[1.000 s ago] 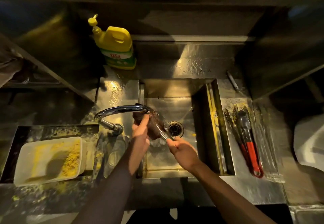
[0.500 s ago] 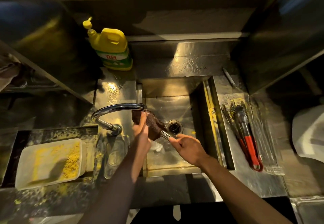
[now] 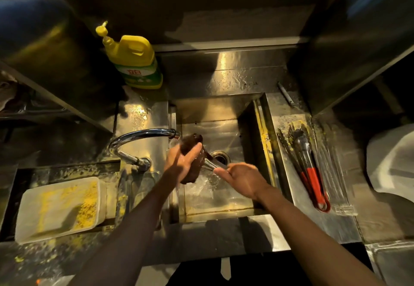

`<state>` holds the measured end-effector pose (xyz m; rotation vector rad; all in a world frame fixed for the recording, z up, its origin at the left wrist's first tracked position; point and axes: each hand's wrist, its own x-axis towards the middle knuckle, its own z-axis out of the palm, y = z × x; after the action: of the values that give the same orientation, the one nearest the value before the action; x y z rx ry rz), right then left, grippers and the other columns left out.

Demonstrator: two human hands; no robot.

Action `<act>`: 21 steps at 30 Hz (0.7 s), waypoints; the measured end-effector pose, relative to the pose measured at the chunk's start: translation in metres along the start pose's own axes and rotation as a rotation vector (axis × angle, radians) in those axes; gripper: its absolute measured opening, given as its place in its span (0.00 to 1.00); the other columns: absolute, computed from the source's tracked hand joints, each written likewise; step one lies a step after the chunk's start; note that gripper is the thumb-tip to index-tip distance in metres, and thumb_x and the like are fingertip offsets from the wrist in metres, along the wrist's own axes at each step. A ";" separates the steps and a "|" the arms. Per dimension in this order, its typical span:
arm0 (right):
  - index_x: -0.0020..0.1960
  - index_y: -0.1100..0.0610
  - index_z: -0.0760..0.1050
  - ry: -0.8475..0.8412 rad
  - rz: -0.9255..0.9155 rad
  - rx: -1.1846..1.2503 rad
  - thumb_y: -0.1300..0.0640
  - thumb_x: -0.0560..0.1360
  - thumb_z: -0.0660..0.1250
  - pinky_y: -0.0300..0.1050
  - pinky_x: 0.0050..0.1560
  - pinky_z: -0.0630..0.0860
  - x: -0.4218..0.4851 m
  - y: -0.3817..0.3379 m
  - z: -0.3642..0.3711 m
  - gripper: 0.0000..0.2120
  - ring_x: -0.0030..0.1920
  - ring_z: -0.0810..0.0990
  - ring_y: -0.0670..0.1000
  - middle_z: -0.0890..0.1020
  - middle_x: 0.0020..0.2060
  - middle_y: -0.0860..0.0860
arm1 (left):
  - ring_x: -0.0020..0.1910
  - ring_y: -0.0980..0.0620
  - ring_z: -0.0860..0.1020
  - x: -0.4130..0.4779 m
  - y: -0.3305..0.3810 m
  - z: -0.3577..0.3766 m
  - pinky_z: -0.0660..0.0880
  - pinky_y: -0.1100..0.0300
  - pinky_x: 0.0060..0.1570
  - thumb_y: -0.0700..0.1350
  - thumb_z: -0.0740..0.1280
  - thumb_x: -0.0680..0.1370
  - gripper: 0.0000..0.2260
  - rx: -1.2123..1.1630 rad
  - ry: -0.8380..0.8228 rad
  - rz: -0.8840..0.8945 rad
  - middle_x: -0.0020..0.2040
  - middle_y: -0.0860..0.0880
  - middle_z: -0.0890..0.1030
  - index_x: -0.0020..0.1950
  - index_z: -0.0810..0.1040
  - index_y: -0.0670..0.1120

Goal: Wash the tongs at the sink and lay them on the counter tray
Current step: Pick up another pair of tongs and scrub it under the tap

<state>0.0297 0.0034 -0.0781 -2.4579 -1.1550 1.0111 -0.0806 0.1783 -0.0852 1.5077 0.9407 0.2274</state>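
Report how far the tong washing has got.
Done: red-handled tongs already lie on the counter tray right of the sink. In hand: the left hand rubs a dark scrubbing pad over metal tongs gripped by the right hand under the tap. Left: finishing and laying them on the tray.

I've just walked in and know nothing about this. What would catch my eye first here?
Probably the two hands over the steel sink: the left hand grips a dark scrubbing pad under the curved tap, rubbing metal tongs held by the right hand. Next, the bright yellow soap bottle behind the tap, and red-handled tongs lying right of the sink.
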 end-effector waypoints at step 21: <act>0.57 0.53 0.83 0.064 -0.086 -0.215 0.33 0.80 0.44 0.47 0.50 0.74 -0.005 -0.024 0.013 0.35 0.48 0.81 0.51 0.80 0.51 0.49 | 0.68 0.39 0.72 -0.010 -0.025 -0.008 0.63 0.42 0.71 0.52 0.65 0.76 0.27 -1.057 -0.081 -0.471 0.67 0.36 0.74 0.72 0.70 0.41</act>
<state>0.0046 0.0145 -0.0740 -2.5550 -1.4009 0.8156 -0.1020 0.1748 -0.1022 0.3124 0.8635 0.2561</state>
